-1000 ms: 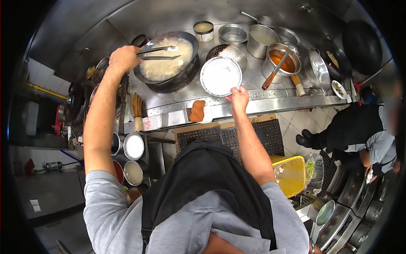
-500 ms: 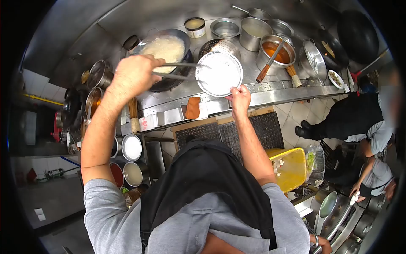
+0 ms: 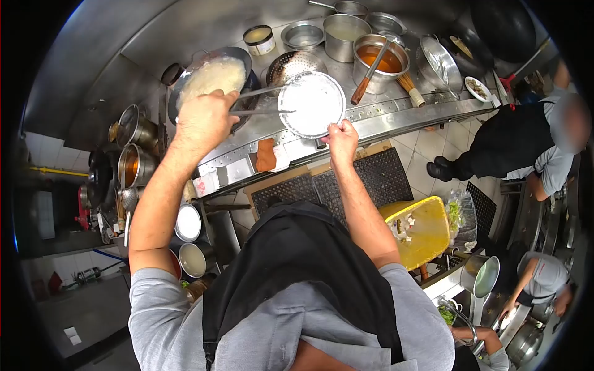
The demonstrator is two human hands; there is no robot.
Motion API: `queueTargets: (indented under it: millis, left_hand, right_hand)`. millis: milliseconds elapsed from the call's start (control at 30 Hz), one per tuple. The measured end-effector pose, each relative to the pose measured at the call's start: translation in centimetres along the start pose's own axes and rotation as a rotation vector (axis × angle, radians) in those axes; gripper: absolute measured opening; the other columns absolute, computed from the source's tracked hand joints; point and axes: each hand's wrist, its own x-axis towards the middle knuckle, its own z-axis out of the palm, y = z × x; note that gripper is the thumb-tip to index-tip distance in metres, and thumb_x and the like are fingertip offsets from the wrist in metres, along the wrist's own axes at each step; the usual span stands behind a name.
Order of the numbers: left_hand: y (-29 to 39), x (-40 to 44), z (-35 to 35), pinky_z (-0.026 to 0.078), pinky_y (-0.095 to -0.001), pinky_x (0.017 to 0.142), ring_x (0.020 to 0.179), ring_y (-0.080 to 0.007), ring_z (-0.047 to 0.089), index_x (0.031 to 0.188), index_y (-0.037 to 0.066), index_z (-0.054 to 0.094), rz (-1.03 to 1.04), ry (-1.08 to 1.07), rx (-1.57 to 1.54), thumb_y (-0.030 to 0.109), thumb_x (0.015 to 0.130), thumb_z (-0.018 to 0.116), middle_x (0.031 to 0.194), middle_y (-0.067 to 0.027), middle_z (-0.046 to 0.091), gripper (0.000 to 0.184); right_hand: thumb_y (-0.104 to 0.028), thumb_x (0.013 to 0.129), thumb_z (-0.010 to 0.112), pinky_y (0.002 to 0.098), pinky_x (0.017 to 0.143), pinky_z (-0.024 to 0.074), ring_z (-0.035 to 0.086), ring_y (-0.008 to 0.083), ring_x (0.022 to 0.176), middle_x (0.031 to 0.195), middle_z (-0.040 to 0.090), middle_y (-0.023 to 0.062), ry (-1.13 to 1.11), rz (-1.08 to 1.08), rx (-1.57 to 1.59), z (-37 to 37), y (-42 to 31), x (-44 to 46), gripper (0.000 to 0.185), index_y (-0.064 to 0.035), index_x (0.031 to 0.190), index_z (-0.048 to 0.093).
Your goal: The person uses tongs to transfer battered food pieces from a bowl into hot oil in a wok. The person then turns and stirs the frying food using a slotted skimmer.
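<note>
A pair of metal tongs [image 3: 257,112] is gripped in my left hand [image 3: 207,120], its two prongs spread apart. The tips reach over a metal bowl of white powder [image 3: 312,106]. My right hand [image 3: 341,141] is closed on the near rim of that bowl, holding it above the counter edge. Beyond my left hand, a wok [image 3: 244,60] contains pale, frothy bubbling liquid. Behind the bowl lies a perforated strainer [image 3: 294,65], partly covered by it. An orange-brown cloth [image 3: 266,154] rests at the counter's front edge.
On the steel counter stand a pot of orange liquid [image 3: 380,59] with a wooden-handled tool, a can [image 3: 259,40] and several pots. A yellow bin [image 3: 427,238] stands on the floor at right. One person [image 3: 513,139] stands at right; others work at lower right.
The view has shifted, so the counter sits slightly further left. The tong prongs have parted more over the bowl, one tip now above the powder. Both hands keep their holds.
</note>
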Motion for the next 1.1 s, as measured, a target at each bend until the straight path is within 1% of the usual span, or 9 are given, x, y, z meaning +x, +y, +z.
queueTargets:
  millis: [67, 200, 400, 500, 567, 633, 733, 867, 1100]
  left_hand:
    - [1.2, -0.3, 2.0, 0.056, -0.0412, 0.075, 0.086, -0.0317, 0.068, 0.117, 0.010, 0.065, -0.003, -0.042, -0.033, 0.030, 0.077, 0.078, 0.093, -0.0124, 0.068, 0.047]
    - [3.6, -1.7, 4.3, 0.052, -0.0444, 0.085, 0.099, -0.0334, 0.066, 0.121, 0.009, 0.064, -0.048, -0.312, -0.267, 0.036, 0.082, 0.074, 0.104, -0.0148, 0.069, 0.048]
    - [4.0, -3.9, 3.7, 0.052, -0.0455, 0.076, 0.091, -0.0353, 0.066, 0.121, 0.010, 0.064, -0.088, -0.030, -0.317, 0.033, 0.081, 0.073, 0.099, -0.0138, 0.068, 0.047]
    - [5.4, -5.4, 4.8, 0.050, -0.0454, 0.067, 0.082, -0.0366, 0.064, 0.120, 0.010, 0.063, -0.038, 0.147, -0.419, 0.030, 0.080, 0.075, 0.091, -0.0141, 0.064, 0.047]
    - [7.1, -6.7, 7.7, 0.051, -0.0438, 0.069, 0.079, -0.0365, 0.064, 0.122, 0.005, 0.063, 0.004, 0.299, -0.580, 0.021, 0.079, 0.078, 0.089, -0.0151, 0.064, 0.049]
    - [8.7, -8.2, 11.9, 0.051, -0.0424, 0.071, 0.081, -0.0355, 0.064, 0.123, 0.004, 0.062, -0.019, 0.260, -0.667, 0.019, 0.078, 0.079, 0.091, -0.0154, 0.064, 0.051]
    - [10.0, -10.3, 17.3, 0.050, -0.0414, 0.068, 0.078, -0.0309, 0.063, 0.124, 0.005, 0.062, 0.118, 0.210, -0.685, 0.019, 0.076, 0.080, 0.086, -0.0112, 0.062, 0.053]
    - [11.0, -12.3, 17.8, 0.048, -0.0413, 0.067, 0.073, -0.0293, 0.059, 0.123, 0.002, 0.062, 0.225, 0.209, -0.875, 0.020, 0.077, 0.080, 0.080, -0.0102, 0.057, 0.052]
    - [13.2, -14.7, 19.1, 0.048, -0.0374, 0.068, 0.073, -0.0249, 0.057, 0.125, 0.001, 0.062, 0.365, -0.005, -0.963, 0.018, 0.078, 0.080, 0.081, -0.0094, 0.057, 0.053]
  right_hand:
    - [-0.001, 0.085, 0.059, 0.0254, 0.048, 0.0528, 0.054, 0.0088, 0.056, 0.069, 0.056, 0.0016, 0.002, -0.006, 0.001, -0.2, 0.2, 0.0, 0.015, -0.0038, 0.073, 0.052]
    - [-0.001, 0.085, 0.059, 0.0260, 0.048, 0.0543, 0.054, 0.0088, 0.056, 0.070, 0.055, 0.0019, 0.030, 0.040, 0.078, -1.2, 1.0, 0.0, 0.016, -0.0040, 0.072, 0.051]
    - [-0.001, 0.088, 0.055, 0.0278, 0.048, 0.0567, 0.055, 0.0114, 0.055, 0.070, 0.055, 0.0034, 0.075, 0.103, 0.070, -3.5, 0.4, -1.5, 0.012, -0.0018, 0.076, 0.053]
    - [-0.004, 0.092, 0.058, 0.0313, 0.046, 0.0564, 0.060, 0.0160, 0.055, 0.076, 0.060, 0.0075, 0.134, 0.149, 0.170, -4.9, 0.9, -3.8, 0.010, 0.0015, 0.099, 0.056]
    - [-0.005, 0.092, 0.058, 0.0299, 0.045, 0.0559, 0.061, 0.0159, 0.054, 0.077, 0.062, 0.0075, 0.164, 0.082, 0.213, -6.2, 2.7, -5.0, 0.013, 0.0015, 0.103, 0.060]
    - [-0.005, 0.090, 0.058, 0.0288, 0.047, 0.0558, 0.059, 0.0142, 0.053, 0.076, 0.062, 0.0074, 0.239, 0.174, 0.130, -7.2, 2.1, -7.2, 0.010, 0.0024, 0.095, 0.062]
    - [-0.005, 0.090, 0.056, 0.0275, 0.057, 0.0583, 0.066, 0.0153, 0.066, 0.084, 0.067, 0.0086, 0.249, 0.145, 0.171, -8.8, 1.9, -11.3, 0.014, 0.0014, 0.100, 0.062]
    - [-0.007, 0.089, 0.057, 0.0296, 0.060, 0.0589, 0.067, 0.0152, 0.069, 0.086, 0.068, 0.0075, 0.362, 0.172, 0.160, -10.5, 2.3, -16.1, 0.012, -0.0012, 0.098, 0.063]
    - [-0.007, 0.089, 0.057, 0.0332, 0.062, 0.0596, 0.068, 0.0164, 0.068, 0.083, 0.067, 0.0069, 0.550, 0.176, 0.176, -15.0, 5.1, -24.5, 0.009, -0.0034, 0.096, 0.061]
